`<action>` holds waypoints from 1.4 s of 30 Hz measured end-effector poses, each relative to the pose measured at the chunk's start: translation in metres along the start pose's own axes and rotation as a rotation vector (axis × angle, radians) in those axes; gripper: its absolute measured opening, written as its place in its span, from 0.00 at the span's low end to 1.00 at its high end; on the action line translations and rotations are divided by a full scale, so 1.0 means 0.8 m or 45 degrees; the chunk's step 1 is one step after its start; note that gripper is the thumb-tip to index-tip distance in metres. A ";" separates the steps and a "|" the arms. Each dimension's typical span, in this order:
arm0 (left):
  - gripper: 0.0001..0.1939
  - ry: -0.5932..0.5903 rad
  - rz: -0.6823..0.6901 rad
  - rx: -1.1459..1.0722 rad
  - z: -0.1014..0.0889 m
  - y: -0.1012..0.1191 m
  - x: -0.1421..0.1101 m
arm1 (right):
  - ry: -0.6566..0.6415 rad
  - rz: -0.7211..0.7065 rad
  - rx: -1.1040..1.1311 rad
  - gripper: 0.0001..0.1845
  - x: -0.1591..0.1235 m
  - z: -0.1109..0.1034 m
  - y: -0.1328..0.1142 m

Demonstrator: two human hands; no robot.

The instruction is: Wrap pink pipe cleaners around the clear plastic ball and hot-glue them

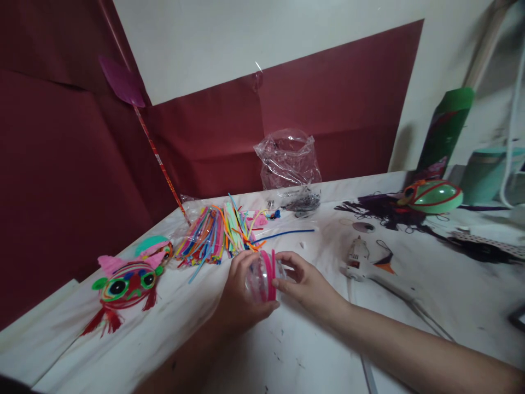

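Observation:
My left hand [240, 293] cups a clear plastic ball [262, 278] from the left and below, just above the white table [451, 295]. A pink band [269, 273] wraps around the ball's middle. My right hand [301, 279] pinches the ball's right side with thumb and fingertips. Both hands sit near the middle of the table, right in front of a pile of coloured pipe cleaners [213, 235].
A finished fish-like craft with big eyes [125, 284] lies at the left. A white glue gun [357, 257] with its cord lies right of my hands. A crumpled clear bag [287, 158], a green half ball [435, 196] and dark scraps [381, 210] lie further back.

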State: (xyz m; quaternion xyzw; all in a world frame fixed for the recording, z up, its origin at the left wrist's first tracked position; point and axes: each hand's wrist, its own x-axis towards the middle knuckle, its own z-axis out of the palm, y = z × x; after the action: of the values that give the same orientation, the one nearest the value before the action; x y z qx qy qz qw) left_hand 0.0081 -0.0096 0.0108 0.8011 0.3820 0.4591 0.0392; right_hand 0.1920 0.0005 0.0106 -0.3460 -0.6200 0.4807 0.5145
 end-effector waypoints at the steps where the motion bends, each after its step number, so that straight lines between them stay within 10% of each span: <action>1: 0.44 -0.012 0.019 0.011 -0.001 -0.001 0.000 | 0.000 -0.002 0.002 0.22 0.000 0.000 -0.001; 19: 0.36 -0.067 -0.183 -0.236 -0.006 0.004 0.003 | 0.006 0.060 -0.063 0.28 -0.010 0.005 -0.008; 26: 0.39 0.039 0.062 -0.096 -0.002 0.001 0.000 | 0.010 0.048 -0.024 0.24 -0.006 0.005 -0.004; 42: 0.34 0.044 0.039 0.120 0.001 0.009 0.002 | 0.020 0.026 -0.070 0.23 -0.010 0.006 -0.005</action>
State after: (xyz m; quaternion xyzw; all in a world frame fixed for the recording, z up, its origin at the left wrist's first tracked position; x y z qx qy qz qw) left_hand 0.0134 -0.0137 0.0144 0.7997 0.3917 0.4548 -0.0122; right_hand 0.1896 -0.0092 0.0123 -0.3701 -0.6252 0.4661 0.5048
